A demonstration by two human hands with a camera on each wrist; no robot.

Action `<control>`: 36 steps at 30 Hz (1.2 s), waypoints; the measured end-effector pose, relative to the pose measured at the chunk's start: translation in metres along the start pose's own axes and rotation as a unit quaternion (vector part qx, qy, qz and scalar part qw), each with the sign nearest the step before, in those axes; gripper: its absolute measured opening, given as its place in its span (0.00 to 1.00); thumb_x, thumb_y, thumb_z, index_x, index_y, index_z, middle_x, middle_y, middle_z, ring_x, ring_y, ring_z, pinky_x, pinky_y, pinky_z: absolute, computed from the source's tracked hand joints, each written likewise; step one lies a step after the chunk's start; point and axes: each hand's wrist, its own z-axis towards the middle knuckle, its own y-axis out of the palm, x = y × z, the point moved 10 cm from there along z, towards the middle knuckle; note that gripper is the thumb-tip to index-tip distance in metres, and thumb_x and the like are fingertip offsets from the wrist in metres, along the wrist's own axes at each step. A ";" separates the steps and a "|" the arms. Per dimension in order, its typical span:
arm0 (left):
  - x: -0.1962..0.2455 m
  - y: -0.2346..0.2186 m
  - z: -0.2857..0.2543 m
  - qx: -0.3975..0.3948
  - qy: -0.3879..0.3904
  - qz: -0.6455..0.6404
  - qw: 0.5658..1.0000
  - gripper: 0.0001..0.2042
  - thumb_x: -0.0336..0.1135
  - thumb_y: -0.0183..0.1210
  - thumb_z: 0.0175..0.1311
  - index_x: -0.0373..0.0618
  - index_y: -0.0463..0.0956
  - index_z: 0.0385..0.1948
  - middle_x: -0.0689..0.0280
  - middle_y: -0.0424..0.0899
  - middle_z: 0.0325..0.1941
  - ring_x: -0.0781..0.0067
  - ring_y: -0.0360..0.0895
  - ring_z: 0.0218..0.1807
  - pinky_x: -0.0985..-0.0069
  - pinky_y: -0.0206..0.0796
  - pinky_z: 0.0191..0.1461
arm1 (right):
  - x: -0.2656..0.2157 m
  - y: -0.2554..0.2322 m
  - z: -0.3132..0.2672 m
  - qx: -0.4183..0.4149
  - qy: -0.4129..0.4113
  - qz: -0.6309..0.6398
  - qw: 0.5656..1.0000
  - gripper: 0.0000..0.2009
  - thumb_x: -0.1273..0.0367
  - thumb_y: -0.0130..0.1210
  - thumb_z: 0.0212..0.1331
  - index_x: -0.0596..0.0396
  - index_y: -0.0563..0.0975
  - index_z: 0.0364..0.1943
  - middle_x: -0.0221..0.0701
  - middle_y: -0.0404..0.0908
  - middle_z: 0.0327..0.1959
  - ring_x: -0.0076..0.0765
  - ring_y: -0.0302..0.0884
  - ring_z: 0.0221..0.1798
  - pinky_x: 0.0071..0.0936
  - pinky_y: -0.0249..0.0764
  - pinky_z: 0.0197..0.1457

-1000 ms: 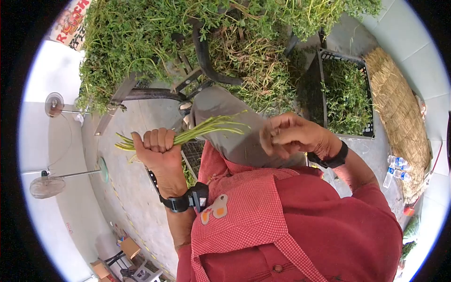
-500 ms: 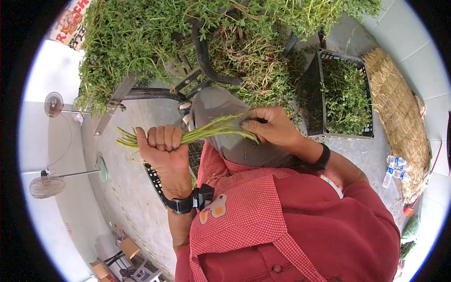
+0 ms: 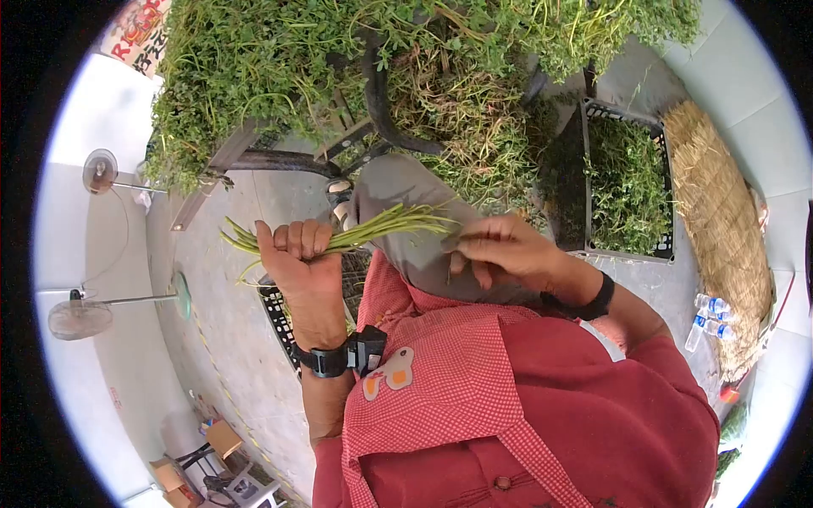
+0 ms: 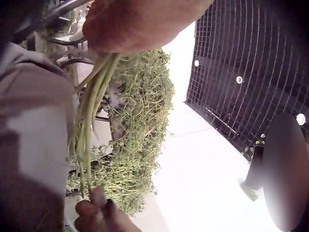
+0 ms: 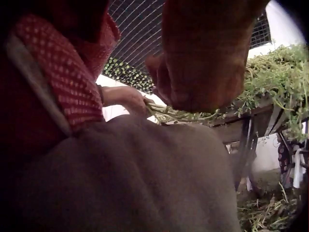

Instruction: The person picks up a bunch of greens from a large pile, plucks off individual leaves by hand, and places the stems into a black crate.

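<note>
The left hand (image 3: 301, 258) is curled round a bunch of stems (image 3: 385, 227), thumb standing up along the side, the cut-looking ends poking out past the fist and the longer part stretching across toward the other hand. The stems lie nearly level, above the grey trousers (image 3: 406, 190) of one raised knee. The right hand (image 3: 512, 254) is at their far tips, its fingers bent and the thumb close to them; whether it pinches a stem or only sits beside the tips I cannot tell (the left wrist view shows one stem running down to the fingertips, but with some blur).

Ahead of the knee, a big leafy heap (image 3: 279, 76) is piled on a desk (image 5: 229, 129), with more loose greens (image 3: 470, 110) below it. To the right stands a black crate (image 3: 586, 186) with greens in it, then a rolled straw mat (image 3: 720, 229), and plastic bottles (image 3: 713, 317) next to the mat. Another crate (image 3: 278, 315) is partly hidden behind the left forearm. Two fans (image 3: 80, 320) stand over on the left. The person wears a red checked apron (image 3: 440, 381), and a black band (image 3: 324, 362) circles the left wrist.
</note>
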 end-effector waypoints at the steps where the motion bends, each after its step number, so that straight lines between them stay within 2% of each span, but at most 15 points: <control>1: -0.001 0.001 -0.001 -0.006 -0.003 -0.002 1.000 0.24 0.48 0.42 0.68 0.53 0.50 0.09 0.75 0.46 0.10 0.79 0.42 0.14 0.79 0.40 0.19 | 0.009 0.003 0.000 -0.008 0.027 -0.065 0.997 0.14 0.58 0.49 0.62 0.55 0.75 0.39 0.27 0.77 0.22 0.16 0.69 0.17 0.12 0.56 0.16; 7: -0.011 0.009 -0.010 -0.029 -0.002 0.016 0.999 0.24 0.49 0.44 0.67 0.54 0.51 0.09 0.76 0.46 0.10 0.79 0.43 0.15 0.79 0.40 0.20 | 0.022 0.010 0.008 0.067 0.079 0.112 0.988 0.15 0.58 0.49 0.62 0.55 0.74 0.42 0.28 0.77 0.22 0.16 0.67 0.16 0.13 0.56 0.15; 9: -0.020 0.014 -0.014 -0.064 -0.038 0.007 0.997 0.24 0.49 0.45 0.66 0.54 0.51 0.10 0.75 0.47 0.10 0.80 0.43 0.15 0.79 0.39 0.19 | 0.018 0.013 0.013 0.051 0.071 0.123 0.989 0.14 0.59 0.50 0.62 0.55 0.74 0.41 0.28 0.76 0.21 0.16 0.66 0.15 0.13 0.55 0.14; 14: -0.012 0.019 -0.022 -0.011 0.013 0.023 1.000 0.23 0.50 0.45 0.66 0.54 0.52 0.11 0.75 0.46 0.09 0.79 0.43 0.13 0.79 0.39 0.18 | 0.015 0.011 0.020 0.077 0.026 0.095 0.992 0.11 0.62 0.53 0.60 0.54 0.74 0.39 0.25 0.73 0.20 0.16 0.61 0.13 0.12 0.54 0.13; 17: -0.004 0.016 -0.019 -0.026 0.026 0.034 0.999 0.22 0.50 0.44 0.67 0.54 0.52 0.12 0.75 0.45 0.10 0.79 0.43 0.13 0.79 0.39 0.17 | 0.012 0.013 0.015 0.050 0.017 0.103 0.993 0.09 0.64 0.54 0.59 0.54 0.74 0.37 0.23 0.71 0.19 0.15 0.61 0.14 0.11 0.55 0.15; 19: 0.002 0.019 -0.019 -0.044 0.039 0.041 0.997 0.22 0.50 0.44 0.67 0.54 0.53 0.12 0.75 0.45 0.10 0.79 0.43 0.13 0.79 0.39 0.16 | 0.039 0.029 0.007 -0.080 0.130 0.027 0.988 0.08 0.65 0.53 0.60 0.55 0.74 0.35 0.23 0.71 0.21 0.15 0.63 0.17 0.12 0.58 0.18; 23: 0.023 0.017 -0.019 -0.004 0.102 0.155 0.983 0.21 0.47 0.45 0.67 0.52 0.56 0.13 0.75 0.49 0.09 0.80 0.46 0.12 0.80 0.42 0.15 | 0.017 0.053 -0.007 -0.207 0.091 -0.109 0.968 0.08 0.65 0.51 0.60 0.55 0.73 0.33 0.25 0.73 0.22 0.17 0.67 0.19 0.14 0.62 0.19; 25: 0.035 0.007 -0.013 0.007 0.145 0.197 0.970 0.19 0.44 0.47 0.67 0.51 0.60 0.14 0.75 0.53 0.09 0.81 0.50 0.12 0.80 0.46 0.15 | 0.015 0.052 -0.005 -0.181 0.099 -0.056 0.977 0.08 0.65 0.50 0.60 0.56 0.73 0.33 0.26 0.74 0.23 0.17 0.68 0.19 0.14 0.62 0.19; 27: 0.067 0.024 -0.027 -0.004 0.424 0.441 0.791 0.11 0.35 0.54 0.62 0.44 0.71 0.19 0.70 0.61 0.09 0.80 0.59 0.14 0.78 0.56 0.19 | 0.003 0.045 -0.002 -0.130 0.097 0.016 0.987 0.08 0.66 0.50 0.60 0.57 0.73 0.33 0.30 0.77 0.27 0.18 0.69 0.19 0.12 0.61 0.17; 28: 0.066 0.033 -0.033 -0.012 0.420 0.440 0.794 0.11 0.35 0.54 0.62 0.44 0.71 0.19 0.70 0.61 0.09 0.80 0.59 0.14 0.78 0.56 0.19 | -0.003 0.049 0.000 -0.120 0.093 0.017 0.988 0.08 0.66 0.50 0.60 0.57 0.73 0.33 0.30 0.77 0.27 0.18 0.69 0.19 0.12 0.61 0.17; 30: 0.056 0.072 -0.059 -0.036 0.466 0.677 0.568 0.08 0.31 0.57 0.49 0.39 0.67 0.19 0.60 0.72 0.14 0.54 0.69 0.17 0.66 0.61 0.22 | -0.028 0.063 0.004 -0.135 0.022 0.082 0.987 0.08 0.66 0.50 0.61 0.57 0.73 0.33 0.32 0.78 0.28 0.17 0.68 0.19 0.11 0.57 0.15; 31: 0.050 0.069 -0.055 -0.033 0.453 0.742 0.494 0.09 0.33 0.60 0.42 0.43 0.68 0.19 0.59 0.72 0.15 0.52 0.71 0.21 0.63 0.61 0.23 | -0.031 0.064 0.007 -0.122 0.020 0.084 0.989 0.08 0.66 0.50 0.61 0.57 0.73 0.33 0.32 0.78 0.28 0.17 0.68 0.19 0.11 0.57 0.15; 32: 0.046 0.067 -0.055 -0.044 0.449 0.740 0.499 0.09 0.33 0.60 0.42 0.43 0.68 0.19 0.59 0.72 0.15 0.52 0.71 0.21 0.63 0.61 0.23 | -0.034 0.069 0.009 -0.130 0.003 0.058 0.990 0.08 0.66 0.51 0.60 0.57 0.72 0.32 0.31 0.77 0.26 0.16 0.67 0.18 0.11 0.55 0.15; 34: 0.024 0.077 -0.060 -0.063 0.449 0.818 0.354 0.09 0.33 0.60 0.43 0.43 0.69 0.24 0.55 0.71 0.17 0.56 0.73 0.21 0.63 0.63 0.25 | -0.038 0.071 0.011 -0.128 -0.010 0.035 0.991 0.08 0.66 0.52 0.60 0.57 0.72 0.31 0.30 0.76 0.25 0.15 0.66 0.18 0.11 0.53 0.15; 36: 0.014 0.077 -0.058 -0.073 0.431 0.819 0.371 0.11 0.35 0.61 0.40 0.44 0.66 0.20 0.54 0.73 0.19 0.47 0.72 0.25 0.58 0.63 0.27 | -0.039 0.066 0.012 -0.095 -0.003 -0.011 0.995 0.08 0.66 0.54 0.58 0.56 0.71 0.29 0.28 0.73 0.21 0.14 0.64 0.17 0.11 0.51 0.15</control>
